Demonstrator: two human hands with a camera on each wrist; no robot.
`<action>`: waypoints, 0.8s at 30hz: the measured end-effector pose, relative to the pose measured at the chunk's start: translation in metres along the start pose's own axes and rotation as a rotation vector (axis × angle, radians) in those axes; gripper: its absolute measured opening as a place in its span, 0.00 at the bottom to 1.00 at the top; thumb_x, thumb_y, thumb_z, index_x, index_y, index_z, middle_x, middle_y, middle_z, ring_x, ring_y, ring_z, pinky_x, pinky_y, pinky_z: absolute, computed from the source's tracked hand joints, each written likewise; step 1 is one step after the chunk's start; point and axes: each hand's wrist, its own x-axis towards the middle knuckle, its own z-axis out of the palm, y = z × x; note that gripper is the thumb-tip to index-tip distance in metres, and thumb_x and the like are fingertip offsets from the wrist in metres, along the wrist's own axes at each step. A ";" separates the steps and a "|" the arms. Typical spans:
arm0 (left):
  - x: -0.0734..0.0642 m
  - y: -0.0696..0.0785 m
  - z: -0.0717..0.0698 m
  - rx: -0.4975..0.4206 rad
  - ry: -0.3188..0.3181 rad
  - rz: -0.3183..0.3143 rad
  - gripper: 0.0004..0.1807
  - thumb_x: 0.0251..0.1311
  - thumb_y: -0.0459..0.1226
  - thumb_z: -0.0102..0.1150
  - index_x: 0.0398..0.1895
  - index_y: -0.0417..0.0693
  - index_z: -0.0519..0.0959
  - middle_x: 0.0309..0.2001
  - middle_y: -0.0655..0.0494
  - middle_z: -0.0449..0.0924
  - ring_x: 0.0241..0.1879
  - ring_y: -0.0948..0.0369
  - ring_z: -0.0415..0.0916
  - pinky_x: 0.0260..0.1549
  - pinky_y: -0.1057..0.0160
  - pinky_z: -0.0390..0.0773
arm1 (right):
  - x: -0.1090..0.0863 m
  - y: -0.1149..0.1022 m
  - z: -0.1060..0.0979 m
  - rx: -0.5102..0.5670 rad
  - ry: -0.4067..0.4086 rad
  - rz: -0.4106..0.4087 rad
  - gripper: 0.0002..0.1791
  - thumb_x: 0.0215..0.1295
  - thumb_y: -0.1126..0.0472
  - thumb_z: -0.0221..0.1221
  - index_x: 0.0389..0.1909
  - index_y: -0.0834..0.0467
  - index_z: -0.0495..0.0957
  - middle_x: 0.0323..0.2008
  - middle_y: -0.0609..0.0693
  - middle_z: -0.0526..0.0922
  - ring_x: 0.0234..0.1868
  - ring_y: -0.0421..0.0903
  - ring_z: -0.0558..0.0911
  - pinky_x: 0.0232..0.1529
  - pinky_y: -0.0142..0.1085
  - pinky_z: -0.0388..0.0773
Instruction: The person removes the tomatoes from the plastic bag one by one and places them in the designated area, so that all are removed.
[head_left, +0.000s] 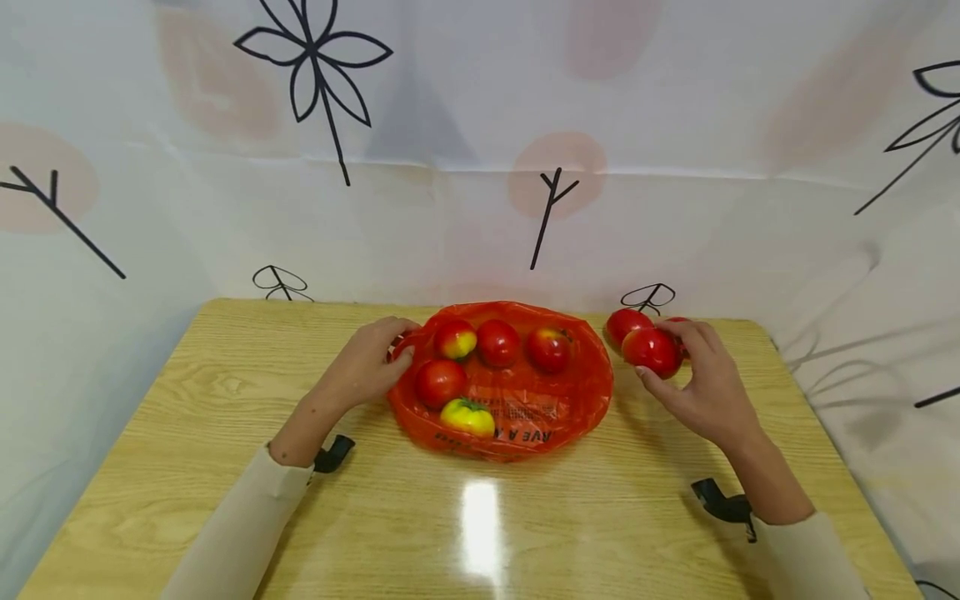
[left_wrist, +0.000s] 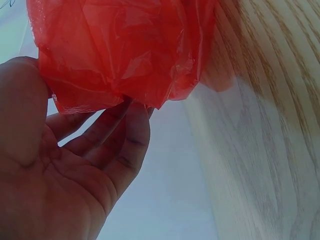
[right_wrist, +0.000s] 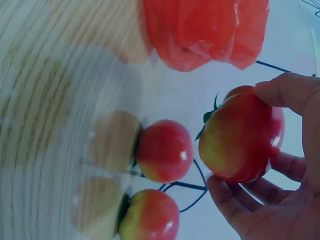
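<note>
A red plastic bag lies wide open on the table, with several tomatoes in it, some red and one mostly yellow. My left hand pinches the bag's left rim; the left wrist view has its fingertips partly hidden by the red plastic. To the right of the bag, my right hand grips a red tomato, raised off the table. The right wrist view brings out its yellowish side and green stem. Near this held tomato are two more tomatoes on the table.
The wooden table ends at the back against a white cloth printed with flowers and twigs. Dark wrist mounts show at both wrists. Black print is visible on the bag's inside.
</note>
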 end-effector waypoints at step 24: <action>0.001 -0.001 0.001 0.012 -0.002 0.006 0.17 0.72 0.34 0.57 0.61 0.41 0.81 0.54 0.47 0.84 0.48 0.50 0.79 0.50 0.49 0.84 | -0.003 0.017 0.015 -0.083 -0.182 0.092 0.37 0.56 0.64 0.77 0.65 0.67 0.72 0.57 0.64 0.75 0.53 0.63 0.76 0.46 0.63 0.85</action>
